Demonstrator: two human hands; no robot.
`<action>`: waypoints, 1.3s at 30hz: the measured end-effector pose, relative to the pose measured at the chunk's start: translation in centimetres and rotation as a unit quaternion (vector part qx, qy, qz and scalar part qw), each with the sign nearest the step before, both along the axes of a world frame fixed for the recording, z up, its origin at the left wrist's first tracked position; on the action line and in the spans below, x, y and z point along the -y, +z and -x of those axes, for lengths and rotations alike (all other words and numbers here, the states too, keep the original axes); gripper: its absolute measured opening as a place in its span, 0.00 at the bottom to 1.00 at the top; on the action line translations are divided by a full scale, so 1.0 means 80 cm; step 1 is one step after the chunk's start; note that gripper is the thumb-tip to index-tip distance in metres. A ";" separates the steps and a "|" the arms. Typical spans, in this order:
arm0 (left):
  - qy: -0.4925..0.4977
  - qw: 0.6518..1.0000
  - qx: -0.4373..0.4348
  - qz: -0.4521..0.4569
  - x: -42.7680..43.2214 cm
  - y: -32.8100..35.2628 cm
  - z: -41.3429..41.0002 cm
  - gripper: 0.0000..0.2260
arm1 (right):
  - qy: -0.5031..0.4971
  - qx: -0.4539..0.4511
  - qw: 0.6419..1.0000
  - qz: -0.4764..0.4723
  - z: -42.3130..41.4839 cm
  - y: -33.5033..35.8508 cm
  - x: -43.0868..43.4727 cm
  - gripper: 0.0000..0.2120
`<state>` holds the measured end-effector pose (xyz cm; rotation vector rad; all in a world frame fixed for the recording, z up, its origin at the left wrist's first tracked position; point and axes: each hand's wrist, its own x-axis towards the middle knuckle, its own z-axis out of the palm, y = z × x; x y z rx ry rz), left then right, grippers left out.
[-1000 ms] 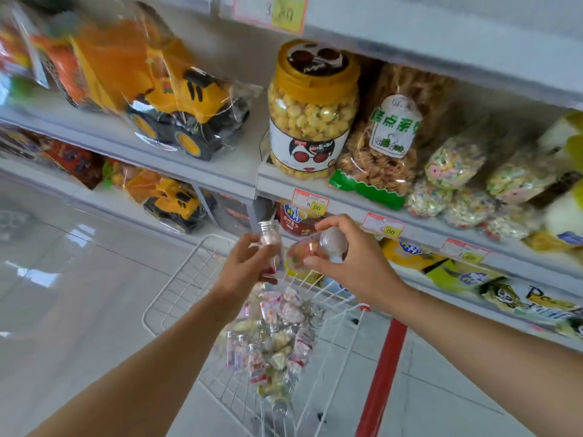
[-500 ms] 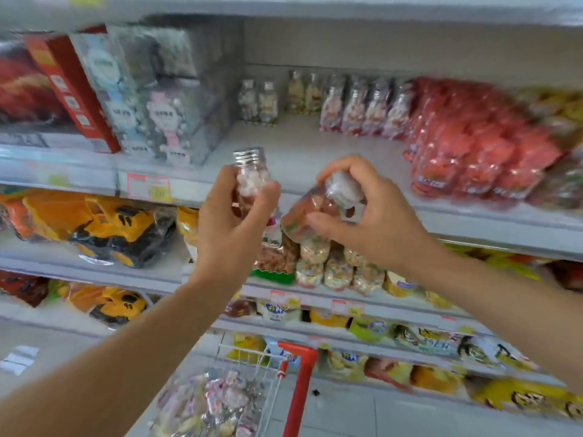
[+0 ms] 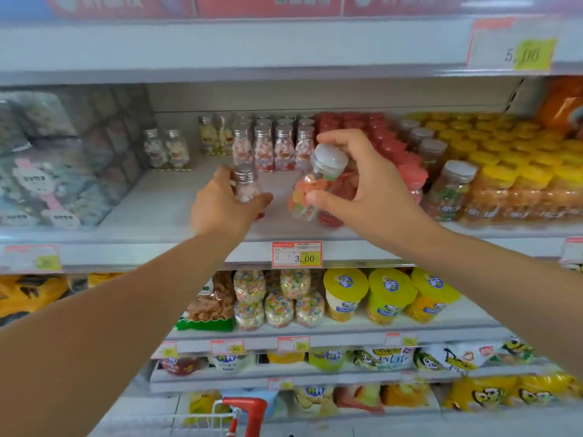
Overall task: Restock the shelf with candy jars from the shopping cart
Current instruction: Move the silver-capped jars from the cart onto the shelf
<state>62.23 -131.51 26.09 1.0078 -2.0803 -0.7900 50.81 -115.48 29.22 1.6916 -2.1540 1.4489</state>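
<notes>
My left hand grips a small clear candy jar with a silver cap, upright, just above the white shelf. My right hand holds a tilted jar of orange and green gummies with a white domed cap over the same shelf. Behind them stand rows of silver-capped candy jars at the back of the shelf. The shopping cart's red handle shows at the bottom edge.
Grey packaged boxes fill the shelf's left end. Red packets and yellow-lidded tubs crowd the right. A 3.00 price tag hangs on the shelf edge. Snack bags and cups fill the lower shelves.
Both hands have moved up and forward, bringing the two jars from in front of the shelf edge to over the shelf. The view has risen toward this shelf.
</notes>
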 end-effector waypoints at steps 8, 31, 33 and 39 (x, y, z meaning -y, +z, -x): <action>0.018 0.993 0.029 0.115 -0.017 -0.015 -0.004 0.29 | 0.026 0.002 1.000 0.016 0.012 -0.001 -0.012 0.29; -0.193 0.913 0.075 0.351 -0.159 0.023 0.141 0.25 | -0.110 -0.102 0.982 -0.111 0.152 0.015 -0.179 0.29; -0.196 0.910 0.089 0.353 -0.160 0.019 0.147 0.26 | -0.107 -0.113 0.980 -0.123 0.156 0.016 -0.177 0.29; -0.185 0.915 0.097 0.346 -0.156 0.008 0.148 0.26 | -0.115 -0.160 0.962 -0.189 0.166 0.018 -0.167 0.29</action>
